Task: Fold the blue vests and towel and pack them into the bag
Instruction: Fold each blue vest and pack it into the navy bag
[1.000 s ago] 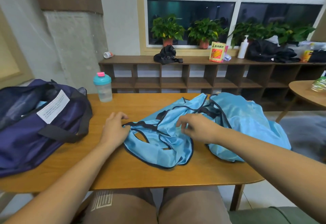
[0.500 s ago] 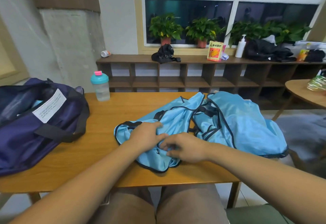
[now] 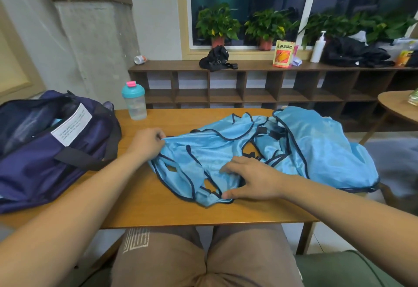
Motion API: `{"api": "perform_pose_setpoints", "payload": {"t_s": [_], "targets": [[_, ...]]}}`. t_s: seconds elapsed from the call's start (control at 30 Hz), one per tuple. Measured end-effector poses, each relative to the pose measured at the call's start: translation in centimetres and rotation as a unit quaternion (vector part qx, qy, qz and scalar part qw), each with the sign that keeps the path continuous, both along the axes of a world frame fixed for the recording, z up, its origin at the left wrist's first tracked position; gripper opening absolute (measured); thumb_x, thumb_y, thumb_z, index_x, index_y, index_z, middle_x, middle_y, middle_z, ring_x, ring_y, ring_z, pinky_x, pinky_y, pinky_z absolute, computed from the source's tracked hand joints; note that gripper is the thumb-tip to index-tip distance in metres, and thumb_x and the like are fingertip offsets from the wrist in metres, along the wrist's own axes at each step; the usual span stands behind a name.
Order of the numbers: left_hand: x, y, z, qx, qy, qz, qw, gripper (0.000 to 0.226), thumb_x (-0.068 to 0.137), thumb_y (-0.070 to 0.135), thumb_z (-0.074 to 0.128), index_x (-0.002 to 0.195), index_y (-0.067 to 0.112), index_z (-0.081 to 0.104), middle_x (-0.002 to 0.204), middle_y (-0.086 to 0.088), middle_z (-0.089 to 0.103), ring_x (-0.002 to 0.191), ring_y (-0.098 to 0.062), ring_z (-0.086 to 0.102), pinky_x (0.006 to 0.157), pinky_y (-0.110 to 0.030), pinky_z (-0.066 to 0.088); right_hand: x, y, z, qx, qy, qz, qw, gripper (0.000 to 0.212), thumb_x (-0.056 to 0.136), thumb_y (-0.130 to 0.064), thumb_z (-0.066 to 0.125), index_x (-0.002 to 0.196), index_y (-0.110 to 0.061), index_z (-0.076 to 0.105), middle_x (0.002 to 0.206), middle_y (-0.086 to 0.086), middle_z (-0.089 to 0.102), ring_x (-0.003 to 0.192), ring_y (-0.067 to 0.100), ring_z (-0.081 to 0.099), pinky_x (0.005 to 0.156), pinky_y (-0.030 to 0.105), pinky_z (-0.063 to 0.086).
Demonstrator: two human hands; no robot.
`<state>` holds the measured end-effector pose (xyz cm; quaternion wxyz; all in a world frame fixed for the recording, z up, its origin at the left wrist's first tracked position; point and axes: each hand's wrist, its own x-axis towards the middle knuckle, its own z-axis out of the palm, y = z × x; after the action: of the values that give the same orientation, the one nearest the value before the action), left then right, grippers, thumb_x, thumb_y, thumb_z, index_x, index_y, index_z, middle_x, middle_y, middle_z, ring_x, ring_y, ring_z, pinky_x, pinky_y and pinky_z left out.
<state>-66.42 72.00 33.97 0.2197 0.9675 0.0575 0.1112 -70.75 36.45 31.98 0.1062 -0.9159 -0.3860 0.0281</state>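
Now the near blue vest [image 3: 199, 162] lies rumpled on the middle of the wooden worktop [image 3: 158, 209], with dark trim looping round its arm and neck openings. The left hand [image 3: 147, 144] sits at that vest's 10 o'clock corner, its fingers curled in and pinching the trimmed edge, where the cloth rises in a small ridge. The right hand [image 3: 253, 180] lies on the vest's 4 o'clock part with the fingers spread wide and flat on the fabric and the thumb stretched along the near hem. It presses the cloth rather than gripping it.

At 3 o'clock from this vest, and overlapping it, is a heap of blue vests [image 3: 316, 146] that runs to the worktop's right edge. I cannot tell how many are in the heap.

At 9 o'clock stands the bag [image 3: 45, 157], dark blue and gaping open at the top, with a white label [image 3: 72, 125] on its rim and a dark strap across the front. It is apart from the vests, just beside the left wrist.

At 11 o'clock, near the far edge, a clear shaker bottle [image 3: 135, 101] with a teal lid stands upright between the bag and the vests.

Along the wall at 12 o'clock runs a low brown shelf [image 3: 248, 87] of open cubbies. On top of it are an orange packet [image 3: 282, 54] and a white pump bottle [image 3: 317, 48], with potted plants [image 3: 217, 24] on the sill behind
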Motion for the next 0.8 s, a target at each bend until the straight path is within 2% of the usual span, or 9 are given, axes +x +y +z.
{"api": "perform_pose_setpoints", "payload": {"t_s": [0.1, 0.17, 0.27, 0.37, 0.5, 0.57, 0.67, 0.73, 0.8], "targets": [[0.1, 2.3, -0.5, 0.029, -0.004, 0.038, 0.999, 0.014, 0.093, 0.018, 0.064, 0.092, 0.031, 0.07, 0.105, 0.002, 0.073, 0.097, -0.023, 0.066, 0.085, -0.038, 0.057, -0.1, -0.2, 0.2, 0.0, -0.007, 0.018, 1.0, 0.078, 0.082, -0.087, 0.062, 0.142, -0.037, 0.057, 0.12, -0.014, 0.052, 0.109, 0.004, 0.046, 0.1, 0.033, 0.041], [-0.2, 2.4, -0.8, 0.048, -0.021, 0.027, 0.998, 0.015, 0.091, 0.025, 0.067, 0.102, 0.036, 0.067, 0.112, 0.002, 0.066, 0.102, -0.023, 0.064, 0.09, -0.042, 0.057, -0.4, -0.5, 0.2, 0.013, -0.023, 0.028, 0.999, 0.075, 0.083, -0.087, 0.062, 0.139, -0.039, 0.059, 0.119, -0.014, 0.052, 0.108, 0.004, 0.048, 0.102, 0.035, 0.04], [-1.6, 0.5, -0.2, 0.058, -0.063, -0.054, 0.995, 0.017, 0.094, 0.031, 0.071, 0.108, 0.035, 0.063, 0.106, 0.007, 0.055, 0.095, -0.014, 0.059, 0.081, -0.035, 0.05, -1.1, -0.4, 0.2, 0.037, -0.028, 0.052, 0.998, 0.068, 0.085, -0.085, 0.062, 0.139, -0.043, 0.059, 0.122, -0.017, 0.051, 0.114, 0.003, 0.049, 0.105, 0.033, 0.038], [-4.7, -2.7, 1.1, 0.04, -0.034, -0.161, 0.986, 0.011, 0.095, 0.047, 0.072, 0.097, 0.04, 0.065, 0.095, 0.014, 0.06, 0.084, -0.005, 0.06, 0.073, -0.03, 0.048, -2.0, 0.4, 0.0, 0.032, -0.031, 0.079, 0.996, 0.058, 0.088, -0.078, 0.064, 0.135, -0.044, 0.061, 0.122, -0.018, 0.05, 0.114, 0.005, 0.049, 0.102, 0.031, 0.036], [-8.3, -5.7, 1.6, 0.072, 0.066, -0.219, 0.971, 0.042, 0.081, 0.076, 0.072, 0.092, 0.036, 0.063, 0.083, 0.012, 0.067, 0.075, -0.004, 0.063, 0.066, -0.033, 0.054, -2.6, 1.1, -0.7, 0.015, -0.076, 0.104, 0.991, 0.023, 0.1, -0.055, 0.063, 0.116, -0.039, 0.067, 0.112, -0.016, 0.055, 0.107, 0.007, 0.049, 0.098, 0.035, 0.04], [-9.0, -5.8, 1.2, 0.123, 0.118, -0.236, 0.957, 0.043, 0.078, 0.07, 0.078, 0.096, 0.036, 0.059, 0.089, 0.013, 0.066, 0.081, -0.004, 0.062, 0.07, -0.031, 0.054, -2.6, 1.0, -0.8, 0.012, -0.094, 0.107, 0.99, 0.009, 0.103, -0.042, 0.061, 0.105, -0.034, 0.062, 0.104, -0.014, 0.054, 0.101, 0.009, 0.049, 0.095, 0.039, 0.041], [-8.4, -4.1, 1.3, 0.151, 0.149, -0.244, 0.946, 0.02, 0.084, 0.032, 0.076, 0.092, 0.037, 0.058, 0.093, 0.016, 0.066, 0.087, -0.003, 0.062, 0.07, -0.025, 0.051, -2.2, 0.4, 0.8, 0.055, -0.07, 0.067, 0.994, 0.008, 0.099, -0.03, 0.059, 0.095, -0.028, 0.053, 0.094, -0.012, 0.054, 0.094, 0.012, 0.05, 0.094, 0.039, 0.04], [-7.7, -2.5, 2.0, 0.131, 0.127, -0.218, 0.959, 0.02, 0.086, 0.021, 0.072, 0.09, 0.038, 0.061, 0.091, 0.016, 0.069, 0.086, -0.004, 0.064, 0.069, -0.023, 0.049, -1.8, -0.3, 2.3, 0.124, -0.02, 0.023, 0.992, 0.011, 0.095, -0.024, 0.062, 0.092, -0.028, 0.052, 0.092, -0.011, 0.057, 0.092, 0.012, 0.052, 0.091, 0.036, 0.042], [-7.2, -1.2, 3.1, 0.066, 0.094, -0.184, 0.976, 0.019, 0.089, 0.018, 0.073, 0.094, 0.035, 0.068, 0.088, 0.012, 0.073, 0.082, -0.007, 0.068, 0.07, -0.024, 0.052, -1.6, -1.1, 4.1, 0.207, 0.055, -0.022, 0.977, 0.014, 0.095, -0.018, 0.067, 0.091, -0.026, 0.056, 0.095, -0.009, 0.062, 0.091, 0.013, 0.056, 0.082, 0.036, 0.046]]}}
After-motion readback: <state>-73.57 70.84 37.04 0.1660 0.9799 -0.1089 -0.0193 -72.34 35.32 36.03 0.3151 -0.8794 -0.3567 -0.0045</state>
